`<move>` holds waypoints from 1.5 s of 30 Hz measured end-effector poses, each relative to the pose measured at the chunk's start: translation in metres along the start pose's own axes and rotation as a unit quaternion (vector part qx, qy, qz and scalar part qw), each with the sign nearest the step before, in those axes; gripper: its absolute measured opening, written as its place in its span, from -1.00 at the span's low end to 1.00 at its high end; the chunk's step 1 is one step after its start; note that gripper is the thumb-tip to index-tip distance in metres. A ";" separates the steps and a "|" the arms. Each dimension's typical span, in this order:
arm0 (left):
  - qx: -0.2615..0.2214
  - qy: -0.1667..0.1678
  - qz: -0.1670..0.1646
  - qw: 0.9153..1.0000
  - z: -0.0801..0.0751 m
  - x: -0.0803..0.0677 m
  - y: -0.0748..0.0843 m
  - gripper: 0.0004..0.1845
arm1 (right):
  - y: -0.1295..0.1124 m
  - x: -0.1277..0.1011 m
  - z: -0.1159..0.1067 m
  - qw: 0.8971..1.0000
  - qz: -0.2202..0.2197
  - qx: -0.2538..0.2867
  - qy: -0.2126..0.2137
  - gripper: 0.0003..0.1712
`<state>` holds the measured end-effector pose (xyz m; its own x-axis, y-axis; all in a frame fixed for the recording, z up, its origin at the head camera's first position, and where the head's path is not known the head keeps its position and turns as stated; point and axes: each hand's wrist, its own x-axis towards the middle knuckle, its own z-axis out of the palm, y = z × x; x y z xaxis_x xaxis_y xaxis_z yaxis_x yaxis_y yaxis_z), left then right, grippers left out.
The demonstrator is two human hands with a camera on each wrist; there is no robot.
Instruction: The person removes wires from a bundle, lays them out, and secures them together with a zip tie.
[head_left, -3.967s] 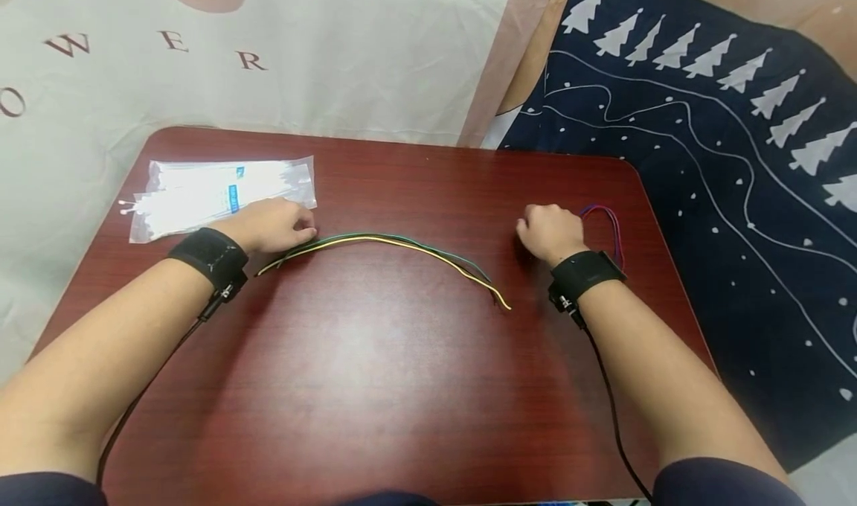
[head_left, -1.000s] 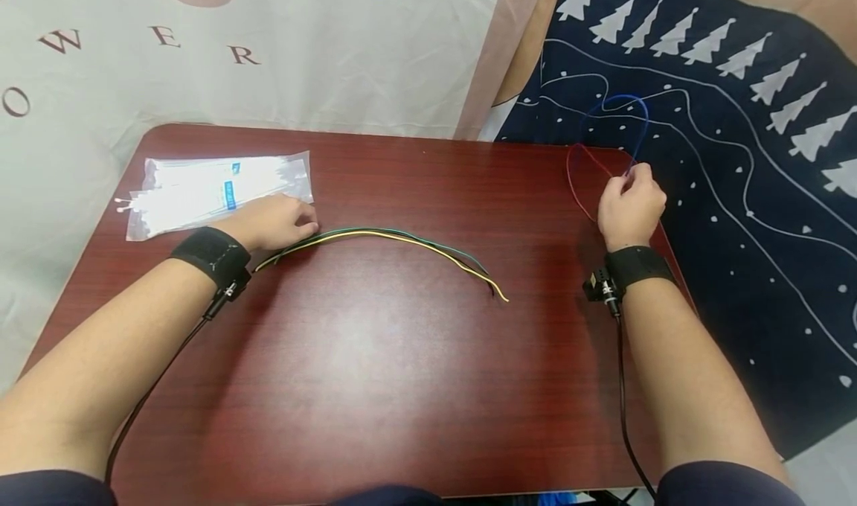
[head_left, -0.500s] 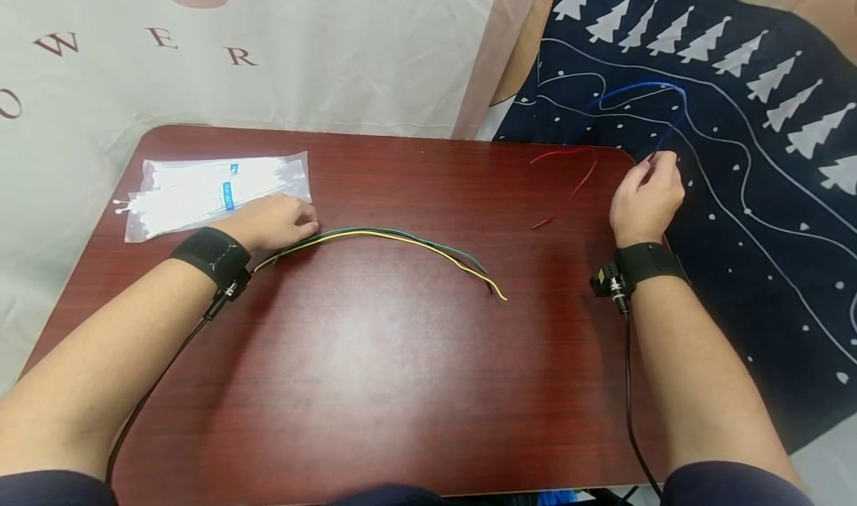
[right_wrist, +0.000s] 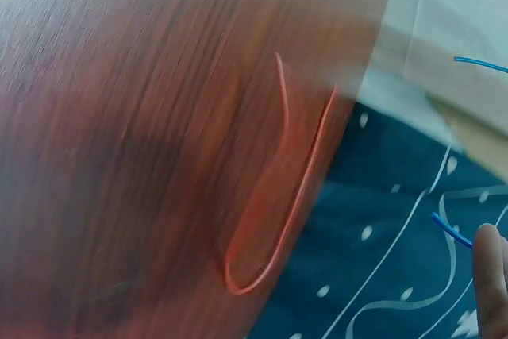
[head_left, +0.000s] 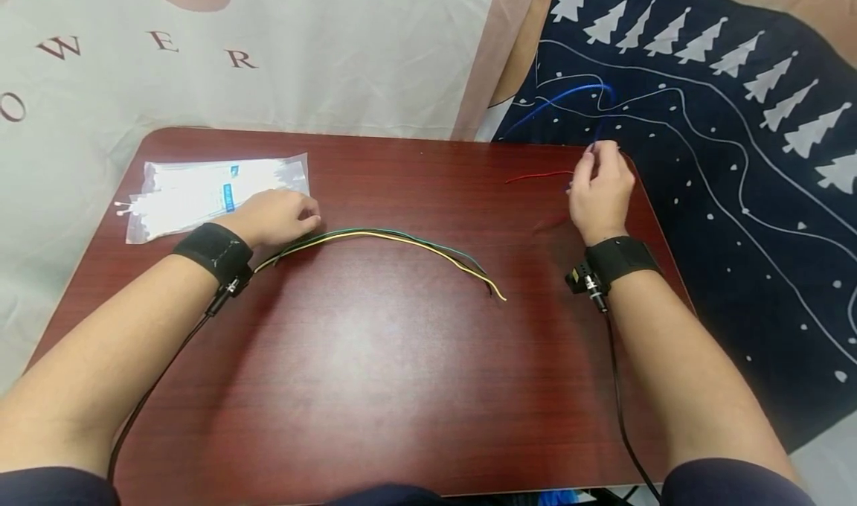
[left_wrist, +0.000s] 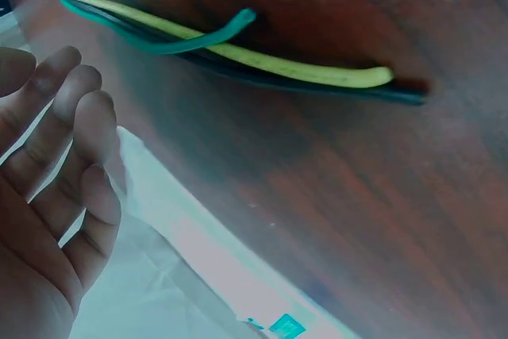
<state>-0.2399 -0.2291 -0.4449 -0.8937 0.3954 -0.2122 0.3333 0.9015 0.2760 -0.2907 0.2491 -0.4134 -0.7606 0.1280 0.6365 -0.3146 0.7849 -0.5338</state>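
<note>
Two hands are working at opposite sides of a dark red-brown table (head_left: 375,417), and only one of them is actually gripping something. The right hand (head_left: 602,193) is pinching a blue wire (head_left: 576,91), thumb and fingers together on it. That wire is arching up out of the grip and trailing off past the far edge, in front of a navy cloth with white trees (head_left: 736,238). A red wire (head_left: 538,175) is making a U beside that hand; in the right wrist view its bend is sitting apart from the visible fingertip. It's blurring a bit, so I can't tell if it's lying flat on the tabletop.

The left hand (head_left: 273,217) is holding nothing as far as I'm seeing, fingers loosely bent. It's hovering or resting right near the left ends of three more wires: yellow wire (left_wrist: 317,75), green wire (left_wrist: 214,38) and black wire (left_wrist: 405,96). These are running side by side in a shallow arc across the middle of the table. Just behind that hand, a clear bag of white strips (head_left: 187,193) is lying flat, showing a blue label (head_left: 228,197).
</note>
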 end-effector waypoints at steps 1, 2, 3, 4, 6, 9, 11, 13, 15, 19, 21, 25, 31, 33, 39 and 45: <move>0.001 0.004 -0.003 1.000 -0.002 0.001 0.000 -0.76 | -0.004 -0.001 0.004 1.000 -0.016 0.003 -0.008 -0.75; 0.001 0.011 -0.006 1.000 -0.004 0.002 0.000 -0.74 | -0.008 -0.002 0.007 0.999 -0.030 0.008 -0.018 -0.75; -0.001 0.020 -0.007 1.000 -0.007 0.003 0.001 -0.71 | -0.013 -0.004 0.011 0.999 -0.043 0.014 -0.027 -0.76; -0.003 0.030 -0.006 1.000 -0.009 0.005 0.002 -0.68 | -0.019 -0.005 0.015 0.998 -0.054 0.020 -0.037 -0.77; -0.012 0.055 0.000 0.998 -0.016 0.010 0.006 -0.65 | -0.030 -0.008 0.022 0.995 -0.075 0.027 -0.054 -0.77; -0.036 0.086 0.028 0.995 -0.029 0.016 0.020 -0.63 | -0.047 -0.012 0.031 0.991 -0.107 0.031 -0.081 -0.77; -0.049 0.101 0.053 0.992 -0.037 0.020 0.034 -0.60 | -0.057 -0.015 0.036 0.987 -0.126 0.033 -0.099 -0.77; -0.060 0.106 0.076 0.990 -0.045 0.024 0.049 -0.52 | -0.067 -0.019 0.041 0.982 -0.140 0.040 -0.117 -0.77; -0.067 0.113 0.095 0.987 -0.051 0.029 0.064 -0.43 | -0.076 -0.022 0.044 0.979 -0.150 0.049 -0.132 -0.77; -0.087 0.124 0.124 0.981 -0.052 0.037 0.084 -0.46 | -0.094 -0.029 0.050 0.971 -0.164 0.069 -0.161 -0.77; -0.097 0.130 0.135 0.977 -0.051 0.037 0.090 -0.56 | -0.102 -0.032 0.053 0.967 -0.167 0.076 -0.175 -0.77; -0.130 0.128 0.146 0.972 -0.051 0.035 0.095 -0.66 | -0.112 -0.036 0.057 0.962 -0.170 0.083 -0.195 -0.77; -0.181 0.111 0.149 0.966 -0.052 0.031 0.089 -0.67 | -0.107 -0.033 0.056 0.955 -0.170 0.062 -0.234 -0.78; -0.184 0.111 0.147 0.966 -0.054 0.029 0.086 -0.66 | -0.103 -0.031 0.054 0.952 -0.177 0.044 -0.246 -0.79; -0.144 0.107 0.116 0.977 -0.056 0.024 0.068 -0.68 | -0.082 -0.024 0.048 0.944 -0.228 -0.056 -0.233 -0.76; -0.071 0.111 0.092 0.987 -0.054 0.017 0.043 -0.68 | -0.057 -0.022 0.039 0.928 -0.248 -0.131 -0.244 -0.77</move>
<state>-0.2570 -0.1936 -0.3861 -0.8709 0.4879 0.0592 0.4645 0.7777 0.4235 -0.2785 0.1773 -0.4184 -0.7457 -0.5286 0.4056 -0.5948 0.8024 -0.0477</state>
